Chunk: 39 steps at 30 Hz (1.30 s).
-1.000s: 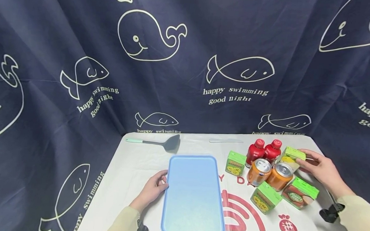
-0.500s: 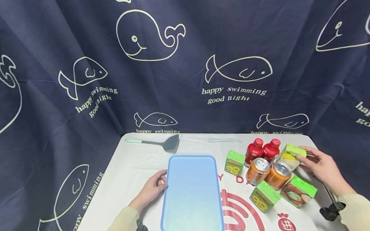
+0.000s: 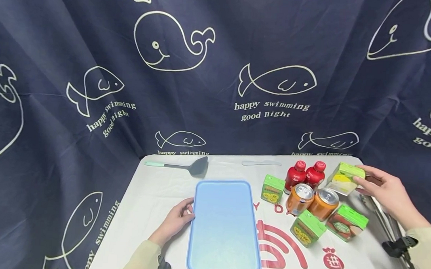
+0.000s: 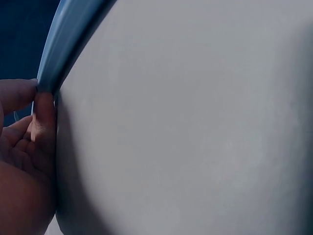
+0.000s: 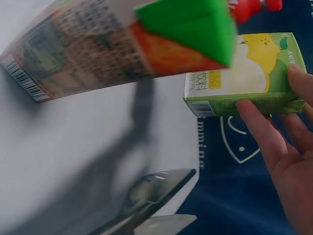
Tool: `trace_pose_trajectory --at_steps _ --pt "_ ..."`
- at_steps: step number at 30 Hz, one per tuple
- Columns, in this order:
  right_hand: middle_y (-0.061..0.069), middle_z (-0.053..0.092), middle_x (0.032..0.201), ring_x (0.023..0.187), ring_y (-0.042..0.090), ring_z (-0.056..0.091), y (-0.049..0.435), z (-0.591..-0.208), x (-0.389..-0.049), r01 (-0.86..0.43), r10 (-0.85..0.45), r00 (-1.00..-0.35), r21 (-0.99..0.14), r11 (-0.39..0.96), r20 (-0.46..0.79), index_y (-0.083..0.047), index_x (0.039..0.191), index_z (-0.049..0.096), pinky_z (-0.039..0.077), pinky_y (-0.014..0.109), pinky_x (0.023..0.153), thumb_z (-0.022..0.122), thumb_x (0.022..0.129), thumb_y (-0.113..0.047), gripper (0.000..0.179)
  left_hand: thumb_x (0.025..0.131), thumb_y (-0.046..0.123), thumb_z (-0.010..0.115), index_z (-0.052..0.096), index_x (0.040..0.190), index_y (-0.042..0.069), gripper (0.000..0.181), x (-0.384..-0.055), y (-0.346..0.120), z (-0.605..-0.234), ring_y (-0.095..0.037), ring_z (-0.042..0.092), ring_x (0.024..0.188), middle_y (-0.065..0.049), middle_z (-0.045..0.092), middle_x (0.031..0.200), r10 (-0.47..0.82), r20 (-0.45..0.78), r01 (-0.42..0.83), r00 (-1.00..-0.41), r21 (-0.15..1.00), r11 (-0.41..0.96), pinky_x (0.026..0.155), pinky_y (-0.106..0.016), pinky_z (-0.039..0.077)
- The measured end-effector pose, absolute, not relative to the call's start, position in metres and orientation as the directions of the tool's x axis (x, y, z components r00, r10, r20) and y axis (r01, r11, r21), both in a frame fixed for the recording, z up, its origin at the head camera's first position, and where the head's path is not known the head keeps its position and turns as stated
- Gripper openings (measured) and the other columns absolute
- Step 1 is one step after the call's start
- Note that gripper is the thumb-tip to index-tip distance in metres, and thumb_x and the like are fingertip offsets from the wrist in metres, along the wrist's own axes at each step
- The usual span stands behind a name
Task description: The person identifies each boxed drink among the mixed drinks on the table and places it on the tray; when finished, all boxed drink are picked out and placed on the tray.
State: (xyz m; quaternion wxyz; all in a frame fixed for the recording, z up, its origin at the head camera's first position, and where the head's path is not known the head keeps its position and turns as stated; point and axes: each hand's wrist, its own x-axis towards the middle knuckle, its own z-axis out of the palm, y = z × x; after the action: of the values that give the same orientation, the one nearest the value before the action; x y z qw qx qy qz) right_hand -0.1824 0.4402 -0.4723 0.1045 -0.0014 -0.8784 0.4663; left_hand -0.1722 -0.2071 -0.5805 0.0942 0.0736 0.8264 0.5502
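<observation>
My left hand [image 3: 178, 218] grips the left rim of a light-blue tray [image 3: 224, 226] that lies on the table; its thumb and fingers meet the rim in the left wrist view. At the right, my right hand [image 3: 386, 192] pinches a green-and-yellow juice box [image 3: 345, 178] from its right side, thumb and fingers on opposite faces. That box tilts a little behind two orange cans [image 3: 324, 203]. Two red bottles [image 3: 314, 174] stand just left of it. In the right wrist view the juice box [image 5: 244, 73] shows beyond a brown-and-green carton [image 5: 122, 49].
Two smaller green boxes [image 3: 307, 228] with yellow flowers stand around the cans, beside the brown-and-green carton [image 3: 347, 223]. Metal tongs [image 3: 387, 223] lie under the right forearm. A spatula [image 3: 198, 166] and a pale knife [image 3: 261, 163] lie along the back edge.
My right hand has lifted the juice box slightly and drawn it right, away from the red bottles and cans. The tongs show more. My left hand stays at the tray.
</observation>
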Motion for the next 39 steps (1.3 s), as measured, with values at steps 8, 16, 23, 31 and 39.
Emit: trace_pose_trajectory --at_steps 8,16,23,31,39 --pt "-0.023 0.068 0.1 0.085 -0.006 0.069 0.437 -0.453 -0.179 -0.178 0.105 -0.96 -0.854 0.488 0.26 -0.001 0.14 0.06 0.059 0.025 0.064 0.074 0.096 -0.003 0.046 0.094 0.007 0.07 0.049 0.151 -0.002 0.061 -0.172 -0.208 -0.581 -0.013 0.052 0.078 -0.005 0.06 0.106 0.221 -0.078 0.015 -0.972 0.921 0.389 0.07 -0.023 0.046" --pt "-0.022 0.07 0.099 0.082 -0.004 0.07 0.429 -0.433 -0.173 -0.193 0.087 -0.957 -0.834 0.517 0.276 -0.004 0.137 0.063 0.058 0.024 0.063 0.075 0.096 -0.004 0.043 0.094 0.005 0.07 0.049 0.151 -0.001 0.061 -0.172 -0.208 -0.58 -0.012 0.054 0.077 -0.006 0.061 0.105 0.228 -0.077 0.022 -0.971 0.914 0.405 0.069 -0.023 0.047" --pt "-0.024 0.07 0.102 0.083 -0.004 0.071 0.425 -0.424 -0.171 -0.194 0.082 -0.957 -0.823 0.534 0.279 -0.004 0.136 0.063 0.058 0.024 0.063 0.076 0.096 -0.007 0.042 0.093 0.005 0.07 0.05 0.15 0.0 0.061 -0.174 -0.209 -0.582 -0.011 0.054 0.077 -0.006 0.061 0.105 0.231 -0.076 0.023 -0.97 0.918 0.396 0.07 -0.023 0.047" --pt "-0.027 0.067 0.101 0.082 -0.007 0.069 0.416 -0.412 -0.171 -0.187 0.076 -0.957 -0.796 0.576 0.28 -0.004 0.135 0.063 0.058 0.022 0.062 0.077 0.095 -0.008 0.042 0.094 0.006 0.069 0.051 0.15 0.0 0.059 -0.177 -0.21 -0.582 -0.012 0.054 0.076 -0.004 0.061 0.103 0.232 -0.073 0.036 -0.97 0.901 0.433 0.07 -0.024 0.047" --pt "-0.023 0.07 0.102 0.084 -0.006 0.07 0.405 -0.408 -0.172 -0.225 0.04 -0.953 -0.794 0.565 0.299 -0.003 0.134 0.065 0.058 0.023 0.063 0.077 0.094 -0.005 0.041 0.093 0.006 0.07 0.051 0.15 0.0 0.06 -0.177 -0.211 -0.583 -0.012 0.054 0.078 -0.005 0.061 0.103 0.237 -0.076 0.032 -0.969 0.906 0.422 0.07 -0.024 0.047"
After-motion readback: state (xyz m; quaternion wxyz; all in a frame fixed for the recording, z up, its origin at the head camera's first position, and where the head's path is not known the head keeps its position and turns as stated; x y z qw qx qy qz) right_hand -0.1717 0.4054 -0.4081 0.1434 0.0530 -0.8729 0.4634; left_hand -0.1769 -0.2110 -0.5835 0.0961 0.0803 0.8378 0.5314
